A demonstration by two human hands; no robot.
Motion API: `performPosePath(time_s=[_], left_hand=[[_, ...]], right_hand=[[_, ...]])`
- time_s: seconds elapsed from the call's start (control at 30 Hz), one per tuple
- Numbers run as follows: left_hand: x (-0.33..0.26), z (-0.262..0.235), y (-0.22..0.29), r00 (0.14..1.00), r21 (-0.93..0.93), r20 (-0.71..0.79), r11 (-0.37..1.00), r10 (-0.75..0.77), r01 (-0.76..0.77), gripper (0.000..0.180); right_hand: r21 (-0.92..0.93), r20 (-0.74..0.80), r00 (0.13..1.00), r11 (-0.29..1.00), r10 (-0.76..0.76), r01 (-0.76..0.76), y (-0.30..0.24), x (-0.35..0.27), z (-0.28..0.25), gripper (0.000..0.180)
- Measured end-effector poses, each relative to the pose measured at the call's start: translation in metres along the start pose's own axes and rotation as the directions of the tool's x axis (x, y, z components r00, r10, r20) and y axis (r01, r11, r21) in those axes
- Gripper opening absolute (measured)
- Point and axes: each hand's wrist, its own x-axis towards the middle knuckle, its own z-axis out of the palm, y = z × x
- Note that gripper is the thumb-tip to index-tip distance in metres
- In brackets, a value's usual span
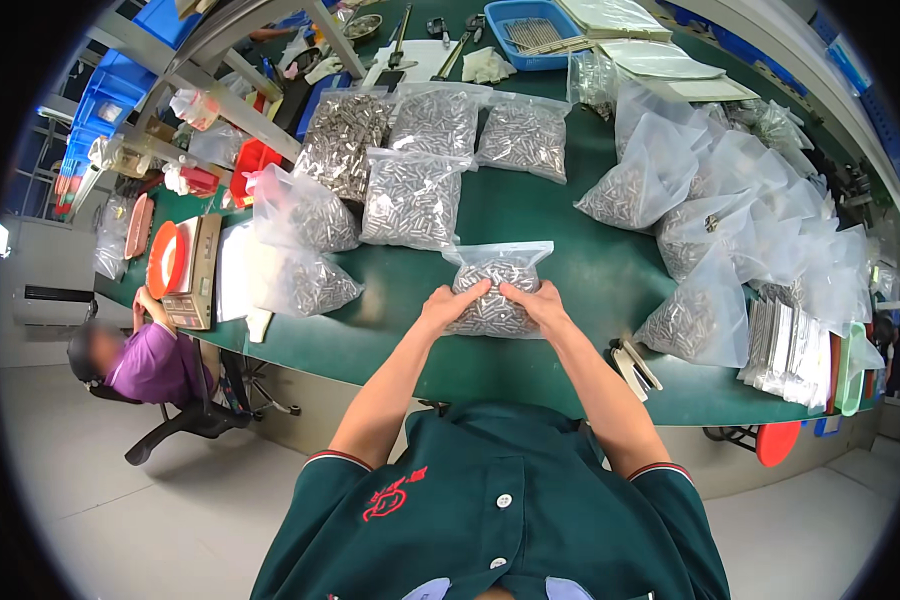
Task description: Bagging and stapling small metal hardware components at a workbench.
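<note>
A clear zip bag of small silvery metal pins (497, 312) lies on the green table in front of me, its zip edge pointing away. My left hand (452, 306) grips its left side, with the thumb pressed on top. On the opposite side my right hand (536, 306) holds it the same way; both thumbs nearly meet over the middle. The fingers under the bag are hidden. Just beyond it lies another filled zip bag (411, 200), flat on the table and not touched by either hand.
Several filled bags stand open-topped at the right (695, 320). A stapler (634, 368) lies near the front edge. At the left are a scale (202, 270) with an orange dish (167, 257) and a seated person in purple (155, 362). A blue basket (532, 35) stands at the back.
</note>
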Motion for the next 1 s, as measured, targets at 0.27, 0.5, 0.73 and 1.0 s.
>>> performPosePath(time_s=[0.27, 0.5, 0.73, 1.0], left_hand=[[-0.032, 0.025, 0.003, 0.991, -0.131, -0.099, 0.986, 0.094, -0.107, 0.07], [-0.068, 0.034, -0.039, 0.863, -0.23, -0.195, 0.833, 0.467, -0.503, 0.042], [-0.044, 0.017, -0.044, 0.916, -0.065, -0.083, 0.915, 0.392, -0.398, 0.044], [-0.018, 0.035, -0.006, 0.939, -0.664, -0.209, 0.665, 0.274, -0.342, 0.011]], right_hand=[[-0.332, -0.384, 0.896, 0.939, -0.225, 0.094, 0.026, -0.024, 0.001, 0.06], [-0.238, -0.381, 0.812, 0.895, -0.442, 0.376, 0.047, -0.079, 0.001, 0.044], [-0.767, -0.089, 0.916, 0.614, -0.392, 0.189, -0.027, -0.053, -0.045, 0.042], [-0.777, 0.306, 0.857, 0.411, -0.415, 0.477, -0.012, 0.013, -0.022, 0.025]])
